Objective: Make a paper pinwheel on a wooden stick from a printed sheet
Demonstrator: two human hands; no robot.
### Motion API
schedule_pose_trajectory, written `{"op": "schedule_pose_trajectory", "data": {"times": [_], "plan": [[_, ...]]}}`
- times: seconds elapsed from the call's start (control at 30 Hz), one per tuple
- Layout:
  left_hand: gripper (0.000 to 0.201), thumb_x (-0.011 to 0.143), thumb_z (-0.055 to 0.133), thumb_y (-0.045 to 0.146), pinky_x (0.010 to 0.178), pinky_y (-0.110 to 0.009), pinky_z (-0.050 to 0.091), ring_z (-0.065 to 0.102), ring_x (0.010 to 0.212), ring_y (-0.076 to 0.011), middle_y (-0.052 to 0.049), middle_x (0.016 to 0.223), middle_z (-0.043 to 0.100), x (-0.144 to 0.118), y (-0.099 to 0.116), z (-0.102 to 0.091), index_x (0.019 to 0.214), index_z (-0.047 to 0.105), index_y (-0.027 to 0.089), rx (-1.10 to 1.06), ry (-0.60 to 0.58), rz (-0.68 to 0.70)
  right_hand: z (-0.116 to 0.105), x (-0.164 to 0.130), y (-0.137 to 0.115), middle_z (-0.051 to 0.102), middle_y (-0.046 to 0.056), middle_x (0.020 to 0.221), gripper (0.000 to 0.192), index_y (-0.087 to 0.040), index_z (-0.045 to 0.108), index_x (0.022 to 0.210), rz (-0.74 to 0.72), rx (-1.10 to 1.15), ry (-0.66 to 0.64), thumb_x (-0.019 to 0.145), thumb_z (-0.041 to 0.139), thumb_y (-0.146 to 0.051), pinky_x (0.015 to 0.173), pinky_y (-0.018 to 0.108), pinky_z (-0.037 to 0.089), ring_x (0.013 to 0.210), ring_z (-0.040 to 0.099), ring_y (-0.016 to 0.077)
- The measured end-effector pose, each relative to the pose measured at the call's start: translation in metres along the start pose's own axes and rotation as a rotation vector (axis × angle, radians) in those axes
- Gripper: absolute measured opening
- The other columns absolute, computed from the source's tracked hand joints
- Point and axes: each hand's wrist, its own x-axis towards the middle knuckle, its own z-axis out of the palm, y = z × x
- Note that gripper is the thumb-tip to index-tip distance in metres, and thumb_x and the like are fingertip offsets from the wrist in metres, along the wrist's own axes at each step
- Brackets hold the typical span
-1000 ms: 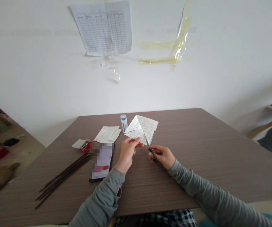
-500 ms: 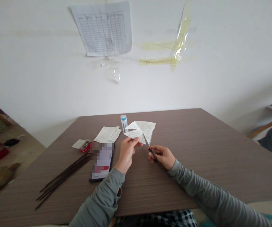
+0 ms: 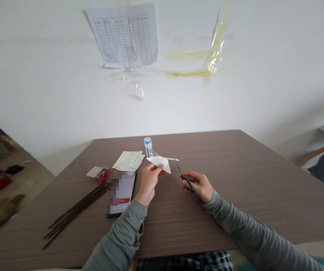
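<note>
Above the table (image 3: 235, 180), left fingers (image 3: 156, 170) pinching paper (image 3: 159, 162), right fingers (image 3: 191, 177) through scissors (image 3: 185, 178).

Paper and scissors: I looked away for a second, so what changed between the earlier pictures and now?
The paper in the left hand tipped down from nearly upright to almost flat, so it looks much smaller. The right hand drew the scissors out to the right, clear of the paper. Both hands kept their hold. The phone, sticks, glue stick and folded sheet stayed put.
</note>
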Motion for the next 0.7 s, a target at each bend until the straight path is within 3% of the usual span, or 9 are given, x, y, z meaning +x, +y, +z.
{"op": "schedule_pose_trajectory", "data": {"times": [0.2, 0.37, 0.53, 0.7], "plan": [[0.025, 0.089, 0.109, 0.035, 0.047, -0.022, 0.029, 0.078, 0.068, -0.0194, -0.006, 0.084, 0.087, 0.0, -0.001, -0.001, 0.09, 0.089, 0.019, 0.042, -0.057, -0.015, -0.012, 0.005, 0.002, 0.092, 0.008, 0.085, 0.062, -0.025, 0.095, 0.119, -0.135, -0.038, 0.243, 0.091, 0.106, -0.08, 0.08, 0.046, 0.077, 0.075, 0.088, 0.0306], [0.019, 0.087, 0.104, 0.034, 0.047, -0.022, 0.031, 0.072, 0.069, -0.0173, -0.007, 0.088, 0.088, -0.001, -0.001, -0.001, 0.093, 0.092, 0.019, 0.102, -0.105, -0.022, -0.027, 0.021, 0.017, 0.091, 0.008, 0.085, 0.059, -0.026, 0.095, 0.12, -0.12, -0.137, 0.477, 0.087, 0.106, -0.073, 0.08, 0.047, 0.076, 0.077, 0.088, 0.0318], [0.018, 0.084, 0.102, 0.034, 0.048, -0.024, 0.032, 0.055, 0.06, -0.0129, -0.005, 0.086, 0.088, -0.001, -0.001, -0.001, 0.091, 0.094, 0.02, 0.165, -0.187, -0.039, -0.042, 0.033, 0.028, 0.095, 0.008, 0.09, 0.037, -0.028, 0.097, 0.115, -0.038, -0.246, 0.538, 0.083, 0.108, -0.042, 0.087, 0.048, 0.077, 0.086, 0.092, 0.0347], [0.019, 0.085, 0.102, 0.032, 0.05, -0.026, 0.032, 0.051, 0.057, -0.0117, -0.007, 0.092, 0.09, -0.001, 0.0, 0.001, 0.096, 0.096, 0.019, 0.217, -0.3, -0.057, -0.045, 0.037, 0.032, 0.099, 0.007, 0.095, 0.032, -0.03, 0.097, 0.113, 0.049, -0.333, 0.486, 0.081, 0.103, -0.027, 0.1, 0.048, 0.078, 0.097, 0.096, 0.0349]]}}
